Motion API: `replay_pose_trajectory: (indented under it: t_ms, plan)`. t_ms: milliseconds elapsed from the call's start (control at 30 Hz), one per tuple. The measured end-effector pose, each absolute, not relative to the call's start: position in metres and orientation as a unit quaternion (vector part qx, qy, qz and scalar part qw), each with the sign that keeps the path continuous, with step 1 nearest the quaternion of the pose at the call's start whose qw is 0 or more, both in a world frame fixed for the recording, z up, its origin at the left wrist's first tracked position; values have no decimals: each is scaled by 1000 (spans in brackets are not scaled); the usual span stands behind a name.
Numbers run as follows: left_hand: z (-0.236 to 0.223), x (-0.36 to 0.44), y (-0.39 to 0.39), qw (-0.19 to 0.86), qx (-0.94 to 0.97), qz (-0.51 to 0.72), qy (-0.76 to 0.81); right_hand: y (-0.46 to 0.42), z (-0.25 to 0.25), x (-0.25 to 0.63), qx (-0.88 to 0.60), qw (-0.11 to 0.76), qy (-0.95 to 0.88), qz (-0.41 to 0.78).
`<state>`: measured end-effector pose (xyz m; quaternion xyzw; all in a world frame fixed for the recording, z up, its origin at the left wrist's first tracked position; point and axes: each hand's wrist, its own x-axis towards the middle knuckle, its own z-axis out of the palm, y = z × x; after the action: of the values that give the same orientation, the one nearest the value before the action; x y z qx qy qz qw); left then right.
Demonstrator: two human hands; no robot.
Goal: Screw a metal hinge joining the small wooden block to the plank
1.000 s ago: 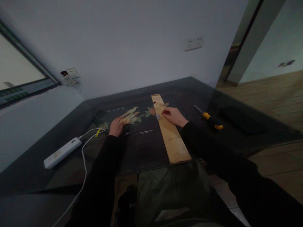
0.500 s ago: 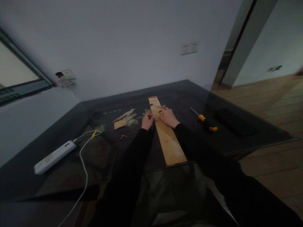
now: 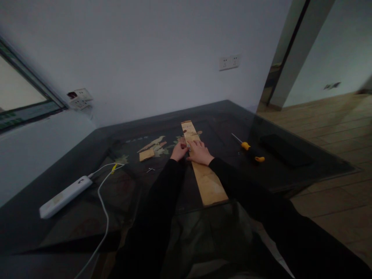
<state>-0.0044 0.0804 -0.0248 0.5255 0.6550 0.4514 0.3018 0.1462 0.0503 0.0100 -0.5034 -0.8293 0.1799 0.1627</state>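
A long, narrow wooden board [image 3: 207, 184] lies lengthwise on the dark table, its near end at the front edge. My left hand [image 3: 179, 150] is closed at the board's left edge, fingers pinched against a small metal piece [image 3: 188, 147]. That piece is too small and too shaded to identify further. On top of the board rests my right hand [image 3: 200, 153], palm down with fingers stretched out. Its thumb side is close to the metal piece and partly hides it.
A yellow-and-black screwdriver [image 3: 251, 151] and a dark flat slab [image 3: 286, 150] lie right. Leftward are a small wooden block [image 3: 147, 155], some thin screws or nails [image 3: 150, 169], and a white power strip [image 3: 65, 196] with a cable [image 3: 106, 211]. A wall [image 3: 157, 58] stands behind the table.
My right hand has slid left and slightly toward me along the board, now nearer the metal piece and my left hand. The view has shifted slightly.
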Motion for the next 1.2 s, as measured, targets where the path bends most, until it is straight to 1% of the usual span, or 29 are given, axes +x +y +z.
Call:
replay_pose_trajectory:
  t_ms: [133,333,667,833,933,1100,1200]
  plan:
    - [-23,-4,79,291,533,440,661,43,11,141,-508,184,-828,152]
    - [-16,-3,75,289,551,418,662,40,12,140,-498,199,-831,146]
    - [-14,-6,66,266,586,398,654,28,15,140,-489,172,-845,128]
    - [-15,-10,64,264,584,382,666,37,19,147,-479,165,-846,168]
    - [-13,-11,63,258,573,369,685,53,19,156,-479,194,-836,185]
    - [-12,-10,62,254,556,363,703,77,15,161,-449,280,-831,171]
    - [-15,-9,63,288,537,390,690,82,11,156,-440,282,-838,158]
